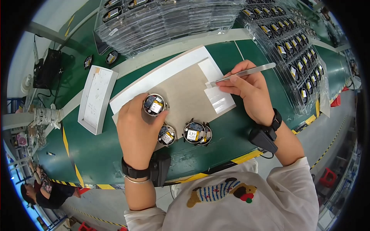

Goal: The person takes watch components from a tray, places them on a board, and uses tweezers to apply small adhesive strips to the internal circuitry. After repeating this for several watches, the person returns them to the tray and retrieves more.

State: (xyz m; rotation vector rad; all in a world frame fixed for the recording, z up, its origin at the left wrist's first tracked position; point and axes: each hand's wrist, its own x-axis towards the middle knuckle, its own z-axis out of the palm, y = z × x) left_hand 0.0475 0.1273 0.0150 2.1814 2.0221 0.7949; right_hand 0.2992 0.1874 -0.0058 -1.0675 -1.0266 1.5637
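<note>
My left hand point(135, 125) is closed round the rim of an opened round watch case point(154, 104), its circuit board and battery facing up. Just below it lies a second watch case point(167, 135), partly covered by my fingers. Metal tweezers point(252, 71) are pinched in my right hand point(252, 90). Their tip touches or hovers over small white stickers point(210, 83) at the right edge of a beige backing sheet point(181, 88); I cannot tell whether a sticker is caught in it. Two more watch cases point(194, 132) overlap on the green mat in front of the sheet.
Stacked clear plastic trays point(169, 30) stand at the back. Another tray point(296, 61) full of watch cases is at the right. Left of the sheet sits a shallow white box point(96, 100), with two watch parts point(111, 57) behind it. A person point(46, 188) is at far left.
</note>
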